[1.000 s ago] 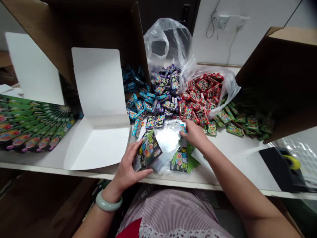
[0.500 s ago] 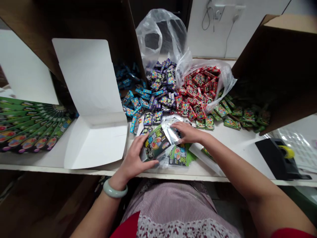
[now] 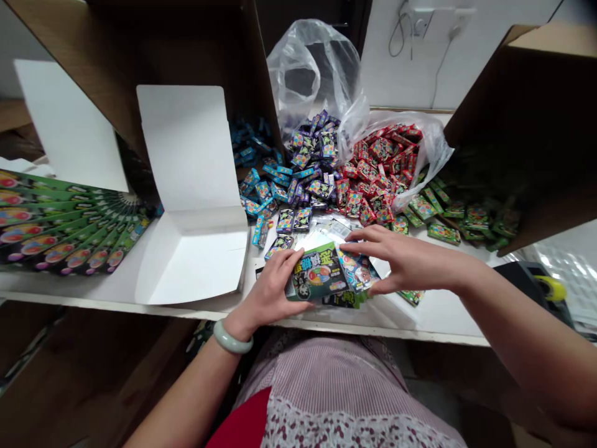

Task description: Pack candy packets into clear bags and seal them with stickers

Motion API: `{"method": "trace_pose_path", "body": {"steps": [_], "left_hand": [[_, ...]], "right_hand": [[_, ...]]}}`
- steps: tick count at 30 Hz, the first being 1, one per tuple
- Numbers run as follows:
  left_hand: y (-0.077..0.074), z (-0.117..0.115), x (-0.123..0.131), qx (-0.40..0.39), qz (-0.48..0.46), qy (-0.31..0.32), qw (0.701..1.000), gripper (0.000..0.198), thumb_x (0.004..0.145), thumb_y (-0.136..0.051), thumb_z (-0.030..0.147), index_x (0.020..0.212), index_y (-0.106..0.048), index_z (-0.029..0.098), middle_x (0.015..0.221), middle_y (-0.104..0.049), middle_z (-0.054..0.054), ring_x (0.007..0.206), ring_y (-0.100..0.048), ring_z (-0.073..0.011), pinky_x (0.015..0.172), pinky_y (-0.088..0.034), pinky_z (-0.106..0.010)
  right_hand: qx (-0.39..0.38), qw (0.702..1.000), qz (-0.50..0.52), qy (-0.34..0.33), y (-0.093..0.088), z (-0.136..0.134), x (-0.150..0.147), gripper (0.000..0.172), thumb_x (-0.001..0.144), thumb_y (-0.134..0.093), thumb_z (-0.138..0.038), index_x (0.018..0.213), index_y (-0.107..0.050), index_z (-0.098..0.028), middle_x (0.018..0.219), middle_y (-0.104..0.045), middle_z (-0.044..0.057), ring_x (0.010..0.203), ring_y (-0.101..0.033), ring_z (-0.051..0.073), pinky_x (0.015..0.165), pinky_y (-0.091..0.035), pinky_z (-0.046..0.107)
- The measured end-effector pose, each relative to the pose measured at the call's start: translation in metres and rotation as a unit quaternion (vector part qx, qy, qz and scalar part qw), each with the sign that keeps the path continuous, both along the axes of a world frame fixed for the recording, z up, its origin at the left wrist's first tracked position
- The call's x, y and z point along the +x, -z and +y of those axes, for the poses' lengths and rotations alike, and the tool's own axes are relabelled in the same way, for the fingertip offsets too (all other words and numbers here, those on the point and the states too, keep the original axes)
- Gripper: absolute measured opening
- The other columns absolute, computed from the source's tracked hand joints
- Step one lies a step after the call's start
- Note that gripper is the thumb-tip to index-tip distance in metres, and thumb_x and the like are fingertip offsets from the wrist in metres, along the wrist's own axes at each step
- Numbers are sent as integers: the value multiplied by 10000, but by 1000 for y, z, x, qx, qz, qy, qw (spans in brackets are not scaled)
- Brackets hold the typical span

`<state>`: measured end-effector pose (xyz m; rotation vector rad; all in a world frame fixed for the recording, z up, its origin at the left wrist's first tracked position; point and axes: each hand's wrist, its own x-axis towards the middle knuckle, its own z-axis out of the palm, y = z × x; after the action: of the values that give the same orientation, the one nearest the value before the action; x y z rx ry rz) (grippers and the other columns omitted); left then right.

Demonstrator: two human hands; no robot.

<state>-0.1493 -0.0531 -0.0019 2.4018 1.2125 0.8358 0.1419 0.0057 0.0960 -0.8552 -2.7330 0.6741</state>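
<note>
My left hand [image 3: 270, 287] grips a black-and-green printed packet [image 3: 319, 274] by its left end, thumb along the lower edge. Against the packet's right end lies a blue printed packet [image 3: 358, 269], tilted, with my right hand [image 3: 403, 258] closed around its top and right edges. More green-and-black packets [image 3: 346, 298] show partly beneath, near the front edge of the table. Behind my hands are a few small purple boxes [image 3: 285, 220] and clear plastic wrappers, partly covered.
An open white carton [image 3: 200, 258] stands to the left, beside fanned green printed packets [image 3: 69, 230]. Heaps of small blue [image 3: 261, 190], purple [image 3: 310, 146], red [image 3: 377, 162] and green boxes [image 3: 443, 233] lie behind. Brown cartons [image 3: 504, 118] flank them; a tape dispenser [image 3: 536, 286] sits right.
The packet in my left hand has turned more level and shifted right. My right hand has moved right and nearer me, from the silvery wrapper to the blue packet. The view has shifted slightly left.
</note>
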Motion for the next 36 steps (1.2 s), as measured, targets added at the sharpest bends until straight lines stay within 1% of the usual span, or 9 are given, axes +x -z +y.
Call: {"method": "trace_pose_path", "body": {"steps": [8, 12, 17, 20, 23, 25, 28, 31, 36], "left_hand": [[-4, -4, 10, -19, -21, -8, 1000, 979, 672, -786, 488, 1470, -303, 191, 1311, -455, -163, 1229, -444, -366, 1047, -394, -578], [-3, -8, 12, 2, -11, -54, 998, 940, 672, -795, 453, 1439, -321, 187, 1294, -453, -162, 1221, -446, -358, 1044, -397, -570], [-8, -14, 18, 31, -23, -115, 993, 932, 640, -814, 406, 1406, -326, 194, 1297, -445, -159, 1240, -428, -373, 1060, -387, -578], [-15, -15, 26, -20, -96, -100, 990, 845, 674, -796, 471, 1354, -375, 200, 1293, -466, -154, 1230, -453, -360, 1056, -401, -576], [-17, -15, 37, -114, -241, -88, 960, 567, 857, -635, 384, 1338, -376, 232, 1223, -532, -117, 1098, -572, -269, 975, -499, -494], [-12, -17, 42, -163, -321, -88, 929, 587, 896, -575, 316, 1408, -291, 264, 1142, -567, -89, 963, -623, -216, 892, -553, -441], [-2, -23, 46, -210, -349, -57, 911, 703, 881, -588, 290, 1477, -215, 300, 1109, -579, -73, 914, -639, -204, 847, -576, -419], [7, -30, 44, -252, -344, -21, 904, 732, 870, -608, 272, 1492, -224, 312, 1191, -580, -93, 984, -643, -231, 858, -571, -415], [13, -29, 40, -296, -335, -16, 894, 646, 875, -620, 275, 1449, -324, 270, 1139, -642, -83, 969, -646, -215, 855, -551, -355]], "right_hand": [[-9, 999, 20, 27, 4, 2, -14, 808, 528, -899, -355, 1272, -593, -281, 1293, -562, 98, 1208, -511, 344, 1032, -442, 508], [-33, 984, 133, 116, 23, -13, -16, 645, 710, -793, -427, 1284, -531, -292, 1386, -474, 98, 1308, -434, 304, 1077, -401, 503], [-196, 926, 225, 231, 51, -40, -32, 433, 800, -686, -365, 1199, -538, -280, 1200, -552, 78, 945, -629, 211, 780, -568, 384], [-264, 873, 317, 259, 50, -41, -40, 345, 810, -649, -346, 1127, -538, -269, 1040, -571, 29, 644, -589, 111, 583, -539, 281], [-213, 841, 405, 288, 45, -36, -41, 470, 773, -696, -327, 1189, -478, -306, 1081, -551, 17, 635, -573, 87, 596, -527, 257], [-189, 818, 445, 313, 50, -36, -41, 551, 749, -725, -323, 1216, -432, -327, 1085, -561, 14, 685, -600, 102, 648, -540, 267], [-212, 797, 458, 332, 72, -45, -43, 441, 788, -697, -339, 1167, -473, -303, 958, -616, 9, 826, -642, 151, 763, -548, 302], [-191, 805, 434, 356, 94, -58, -45, 383, 845, -643, -351, 1206, -537, -278, 963, -639, 36, 891, -636, 175, 791, -543, 327], [-75, 874, 356, 321, 106, -66, -42, 208, 919, -540, -307, 1062, -682, -256, 1002, -644, 64, 928, -611, 195, 774, -513, 333]]}}
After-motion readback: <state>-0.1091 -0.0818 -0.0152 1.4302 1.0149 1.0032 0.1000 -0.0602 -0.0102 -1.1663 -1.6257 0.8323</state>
